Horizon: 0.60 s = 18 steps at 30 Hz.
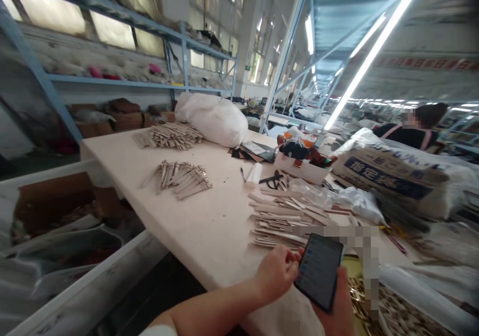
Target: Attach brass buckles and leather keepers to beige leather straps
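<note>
A dark phone (320, 271) with a lit screen lies tilted in my right hand (339, 306), whose fingers wrap round its right and lower edges. My left hand (276, 272) is at the phone's left edge, with its fingers curled; whether they hold anything is too small to tell. Just beyond the hands, stacks of pale flat strips (279, 221) lie on the table (202, 226). Metal buckles or rings (357, 296) fill a container to the right of the phone.
Bundled strips (183, 178), a strip pile (172, 135) and a white sack (213, 119) occupy the table's far left. A box of materials (301, 166) stands farther back. Cartons (56, 201) sit below left. A person (411, 126) is beyond a printed sack (396, 173).
</note>
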Each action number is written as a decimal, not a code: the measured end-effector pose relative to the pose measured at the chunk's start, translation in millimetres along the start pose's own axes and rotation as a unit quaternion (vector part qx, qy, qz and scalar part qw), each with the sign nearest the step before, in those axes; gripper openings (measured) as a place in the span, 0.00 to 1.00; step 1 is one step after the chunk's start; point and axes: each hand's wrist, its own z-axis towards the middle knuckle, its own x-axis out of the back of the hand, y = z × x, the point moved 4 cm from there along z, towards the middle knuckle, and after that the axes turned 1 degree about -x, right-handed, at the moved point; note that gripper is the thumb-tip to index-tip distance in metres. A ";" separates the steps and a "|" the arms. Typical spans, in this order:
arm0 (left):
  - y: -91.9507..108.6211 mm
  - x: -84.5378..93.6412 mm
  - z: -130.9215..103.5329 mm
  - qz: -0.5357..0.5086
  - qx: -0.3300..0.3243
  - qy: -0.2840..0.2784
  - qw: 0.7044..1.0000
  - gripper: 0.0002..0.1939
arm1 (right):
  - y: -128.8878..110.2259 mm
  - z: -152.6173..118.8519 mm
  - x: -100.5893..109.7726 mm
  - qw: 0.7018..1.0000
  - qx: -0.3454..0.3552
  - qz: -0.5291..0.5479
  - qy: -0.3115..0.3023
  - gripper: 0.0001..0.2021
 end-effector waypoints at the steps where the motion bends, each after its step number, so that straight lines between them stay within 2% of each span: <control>1: -4.4 -2.6 -4.3 -0.064 0.061 -0.064 0.994 0.15 | -4.9 -2.9 -7.2 1.000 0.007 -0.011 -0.012 0.29; 2: -7.6 -6.9 -10.0 -0.143 0.121 -0.136 0.973 0.20 | -8.2 -6.1 -15.0 1.000 0.010 -0.019 -0.023 0.30; 3: -8.3 -10.8 -16.4 -0.226 0.168 -0.198 0.939 0.23 | -9.1 -9.3 -23.0 0.999 0.009 -0.026 -0.034 0.31; 4: -7.0 -12.6 -22.0 -0.299 0.196 -0.237 0.903 0.26 | -7.5 -12.2 -30.6 0.999 0.004 -0.031 -0.044 0.31; 5: -5.2 -11.3 -25.8 -0.354 0.210 -0.246 0.878 0.27 | -3.4 -14.8 -37.3 0.998 -0.005 -0.040 -0.055 0.30; 6: -4.0 -6.8 -27.6 -0.387 0.213 -0.230 0.867 0.28 | 2.3 -16.8 -42.2 0.996 -0.013 -0.053 -0.064 0.30; 7: -4.2 0.7 -27.9 -0.396 0.214 -0.194 0.872 0.27 | 8.7 -18.3 -45.0 0.995 -0.014 -0.069 -0.068 0.30; 9: -7.5 21.8 -25.5 -0.370 0.222 -0.121 0.894 0.23 | 20.6 -21.2 -43.6 0.993 -0.003 -0.101 -0.061 0.28; 11: -15.8 51.1 -17.8 -0.317 0.241 -0.033 0.917 0.19 | 28.0 -27.0 -34.8 0.989 0.005 -0.141 -0.038 0.25; 13: -27.4 84.3 -3.9 -0.263 0.253 0.050 0.930 0.15 | 29.6 -38.4 -24.8 0.982 -0.001 -0.187 -0.024 0.23; 18: -57.7 153.2 52.9 -0.158 0.299 0.159 0.928 0.13 | 18.8 -81.6 -18.9 0.963 -0.023 -0.261 -0.067 0.23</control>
